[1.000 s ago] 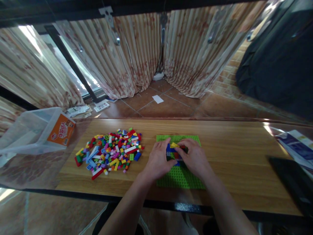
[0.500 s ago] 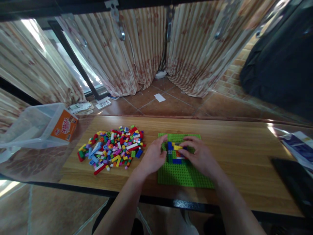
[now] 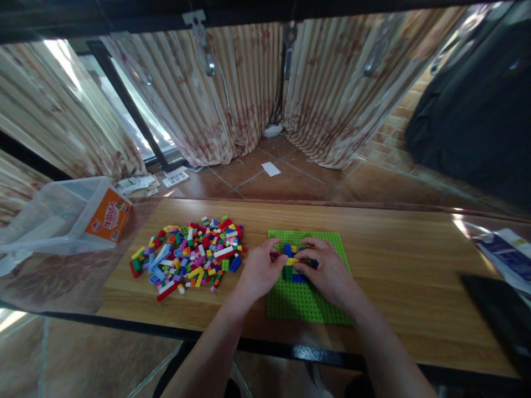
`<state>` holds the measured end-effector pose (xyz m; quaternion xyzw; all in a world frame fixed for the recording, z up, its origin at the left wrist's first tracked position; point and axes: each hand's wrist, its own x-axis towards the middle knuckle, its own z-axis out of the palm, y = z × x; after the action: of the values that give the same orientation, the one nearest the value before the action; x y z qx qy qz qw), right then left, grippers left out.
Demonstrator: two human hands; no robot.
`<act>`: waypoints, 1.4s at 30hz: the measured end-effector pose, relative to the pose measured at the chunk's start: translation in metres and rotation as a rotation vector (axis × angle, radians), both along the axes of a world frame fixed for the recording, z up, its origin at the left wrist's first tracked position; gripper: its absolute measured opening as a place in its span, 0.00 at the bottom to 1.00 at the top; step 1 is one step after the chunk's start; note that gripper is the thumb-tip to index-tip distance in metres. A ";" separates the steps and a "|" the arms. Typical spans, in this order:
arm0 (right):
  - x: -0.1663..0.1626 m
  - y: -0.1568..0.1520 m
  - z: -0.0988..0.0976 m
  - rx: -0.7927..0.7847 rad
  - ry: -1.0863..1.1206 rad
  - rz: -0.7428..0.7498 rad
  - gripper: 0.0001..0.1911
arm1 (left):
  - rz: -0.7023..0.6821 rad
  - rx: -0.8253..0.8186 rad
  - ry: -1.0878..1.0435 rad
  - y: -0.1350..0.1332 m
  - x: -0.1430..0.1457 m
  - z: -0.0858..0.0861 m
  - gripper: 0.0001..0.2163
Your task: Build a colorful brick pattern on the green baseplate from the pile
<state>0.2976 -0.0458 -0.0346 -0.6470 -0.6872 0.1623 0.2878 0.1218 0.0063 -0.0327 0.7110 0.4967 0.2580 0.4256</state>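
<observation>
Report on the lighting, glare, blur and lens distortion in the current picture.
Head view: the window looks washed out; glare marks the table's black front edge. Head view: the near part of the green baseplate lies in shade; the yellow brick is soft-edged. Head view: wide-angle stretching makes the curtains lean outward.

Cannot see the right part of the build [image 3: 287,250], hidden under the right hand [image 3: 322,266], nor the curled fingertips of the left hand [image 3: 260,269]. Cannot settle the left thumb's contact with the yellow brick [image 3: 291,261]: too small. Cannot make out the black slab [image 3: 493,315] at the table's [image 3: 415,265] right edge, blurred and cropped, nor the whole box [image 3: 81,221], cropped beyond the left edge.
</observation>
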 end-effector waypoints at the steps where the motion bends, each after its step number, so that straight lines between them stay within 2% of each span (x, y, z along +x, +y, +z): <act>1: 0.000 0.000 -0.001 0.006 -0.001 -0.003 0.04 | 0.002 -0.015 -0.009 0.000 0.001 0.000 0.18; 15: -0.003 0.003 -0.006 -0.015 0.062 -0.048 0.06 | 0.057 -0.103 -0.020 0.003 0.008 -0.005 0.15; 25: -0.004 0.000 -0.015 0.005 0.152 -0.087 0.04 | 0.058 -0.083 0.018 0.004 0.007 -0.005 0.13; 30: 0.010 0.001 -0.014 -0.033 0.269 -0.065 0.14 | 0.011 -0.096 -0.026 0.004 0.003 -0.006 0.11; 33: 0.018 0.004 -0.013 -0.042 0.336 -0.155 0.18 | 0.018 -0.113 -0.042 0.003 0.003 -0.005 0.11; 35: 0.019 0.006 -0.012 -0.027 0.330 -0.207 0.19 | 0.040 -0.066 -0.006 0.000 0.004 -0.003 0.11; 38: 0.013 0.007 -0.011 0.010 0.266 -0.197 0.20 | 0.071 0.047 0.100 -0.004 0.009 0.000 0.12; 42: 0.005 0.006 -0.013 0.031 0.148 -0.163 0.18 | 0.095 0.060 0.200 -0.008 0.015 0.001 0.13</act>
<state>0.3021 -0.0394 -0.0473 -0.6823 -0.6118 0.1748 0.3599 0.1372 -0.0020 -0.0313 0.7213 0.5619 0.2204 0.3396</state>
